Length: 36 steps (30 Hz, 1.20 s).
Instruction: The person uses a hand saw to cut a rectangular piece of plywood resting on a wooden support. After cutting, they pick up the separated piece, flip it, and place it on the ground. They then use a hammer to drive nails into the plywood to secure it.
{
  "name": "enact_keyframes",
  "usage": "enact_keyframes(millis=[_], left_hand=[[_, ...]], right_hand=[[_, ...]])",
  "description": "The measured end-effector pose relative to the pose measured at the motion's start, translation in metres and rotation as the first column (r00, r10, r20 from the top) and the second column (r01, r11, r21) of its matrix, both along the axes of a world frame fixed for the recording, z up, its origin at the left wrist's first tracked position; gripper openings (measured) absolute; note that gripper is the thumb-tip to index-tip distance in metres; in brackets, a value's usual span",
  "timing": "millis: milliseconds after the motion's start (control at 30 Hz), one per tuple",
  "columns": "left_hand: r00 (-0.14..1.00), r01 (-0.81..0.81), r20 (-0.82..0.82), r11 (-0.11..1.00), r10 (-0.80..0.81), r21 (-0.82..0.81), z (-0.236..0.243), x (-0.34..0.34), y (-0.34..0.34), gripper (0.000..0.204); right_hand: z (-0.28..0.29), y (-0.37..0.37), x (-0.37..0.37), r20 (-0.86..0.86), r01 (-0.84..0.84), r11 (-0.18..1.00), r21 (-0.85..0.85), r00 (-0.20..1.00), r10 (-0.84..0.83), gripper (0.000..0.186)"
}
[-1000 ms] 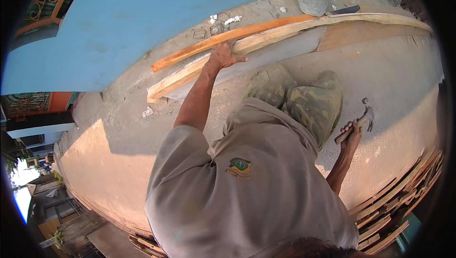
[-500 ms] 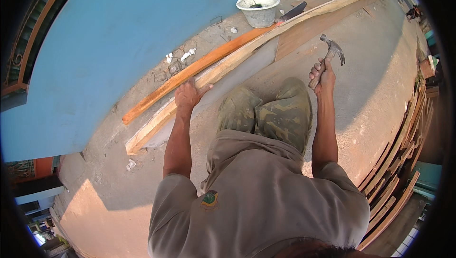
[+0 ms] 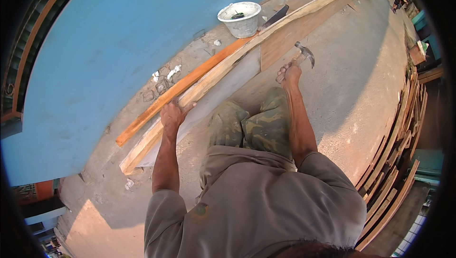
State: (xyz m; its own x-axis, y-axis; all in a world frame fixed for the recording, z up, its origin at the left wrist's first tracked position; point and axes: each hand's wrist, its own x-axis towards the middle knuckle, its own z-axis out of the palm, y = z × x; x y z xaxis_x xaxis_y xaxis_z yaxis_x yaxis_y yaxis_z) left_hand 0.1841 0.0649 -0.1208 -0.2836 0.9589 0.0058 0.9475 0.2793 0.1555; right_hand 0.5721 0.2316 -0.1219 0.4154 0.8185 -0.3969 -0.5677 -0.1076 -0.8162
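Observation:
My left hand (image 3: 173, 114) grips the pale wooden beam (image 3: 218, 74) near its close end, fingers over the top and thumb stretched along the side. In my right hand (image 3: 289, 73) is a claw hammer (image 3: 306, 54), held by its wooden handle and raised over the ground to the right of the beam. The long beam curves away to the far right. Along its right side lie a grey sheet (image 3: 243, 67) and a brown panel (image 3: 289, 34). An orange-brown board (image 3: 190, 83) runs beside its left side.
A white plaster-stained bucket (image 3: 242, 29) stands by the blue wall (image 3: 104, 58). A dark-bladed handsaw (image 3: 274, 18) lies between bucket and beam. White scraps (image 3: 174, 71) and bent wire pieces lie along the wall. Several wood strips (image 3: 392, 182) are stacked at the right.
My right hand has moved left with the hammer, nearer to the beam. My left hand stays on the beam. The whole view has shifted slightly.

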Motion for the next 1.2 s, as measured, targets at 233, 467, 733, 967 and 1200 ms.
enact_keyframes(millis=[233,467,733,967,1200], left_hand=[[0.999,-0.018,-0.029,0.998,0.016,-0.065,0.003,-0.016,0.004,0.092],[0.998,-0.053,0.013,0.99,0.055,-0.132,0.006,-0.009,0.006,0.093],[0.998,-0.066,0.003,0.993,0.067,-0.102,0.002,-0.01,0.01,0.091],[0.997,-0.063,-0.043,0.996,0.06,-0.07,0.004,0.002,0.005,0.092],[0.998,-0.066,-0.025,0.996,0.064,-0.055,0.004,0.002,-0.002,0.086]], right_hand=[[0.018,-0.01,0.01,-0.011,-0.28,0.96,-0.024,0.96,0.279,0.025],[-0.024,-0.027,-0.061,0.021,-0.416,0.886,-0.203,0.903,0.429,0.025],[-0.014,-0.026,-0.082,-0.001,-0.427,0.879,-0.21,0.9,0.437,0.031],[-0.027,-0.02,-0.089,-0.352,-0.103,0.99,-0.095,0.934,0.064,0.032],[-0.026,-0.031,-0.086,-0.436,0.021,0.993,-0.113,0.897,-0.068,0.031]])
